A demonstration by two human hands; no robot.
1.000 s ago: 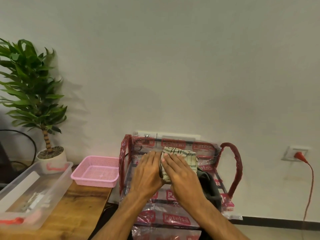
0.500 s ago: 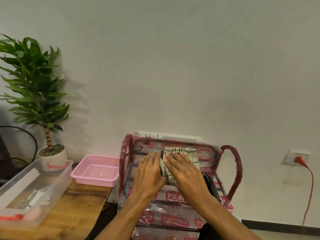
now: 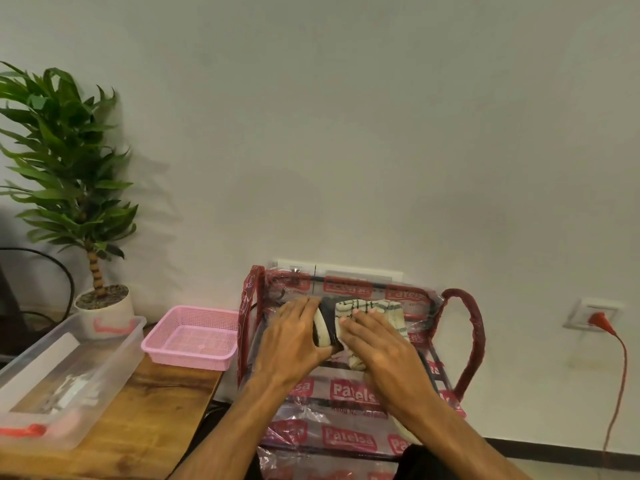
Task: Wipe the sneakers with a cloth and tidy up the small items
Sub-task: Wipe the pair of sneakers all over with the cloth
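1. Step: wiping, judged from the pose. Rack (image 3: pixel 349 441), wrapped in printed plastic, carries the sneaker (image 3: pixel 327 317) on its top shelf near the back rail. The sneaker is dark with a white sole.
2. Cloth (image 3: pixel 384 311), pale with dark check lines, lies against the sneaker's right side and on top of it.
3. Right hand (image 3: pixel 381 351) lies flat on the cloth, fingers straight and close together, pressing it to the shoe.
4. Left hand (image 3: pixel 291 344) lies flat on the sneaker's left side, fingers straight and together, thumb by the sole. It looks to be steadying, not gripping.
5. Next move, a guess: drag the cloth along the upper and sole while the left hand braces. The plastic looks slick, so the shoe may slide. Tidying of small items looks not yet started.
6. Wall (image 3: pixel 346 133) is plain and pale, and the rack stands against it.
7. Table (image 3: pixel 149 420) is wood, just left of the rack.
8. Plant (image 3: pixel 69 161) stands in a white pot at the table's back.
9. Bin (image 3: pixel 114 355) is clear, with blurred bits inside that I cannot identify.
10. Basket (image 3: pixel 188 360) is pink and sits between the bin and the rack.
11. Socket (image 3: pixel 594 315) is right of the rack, with a red plug and cord.
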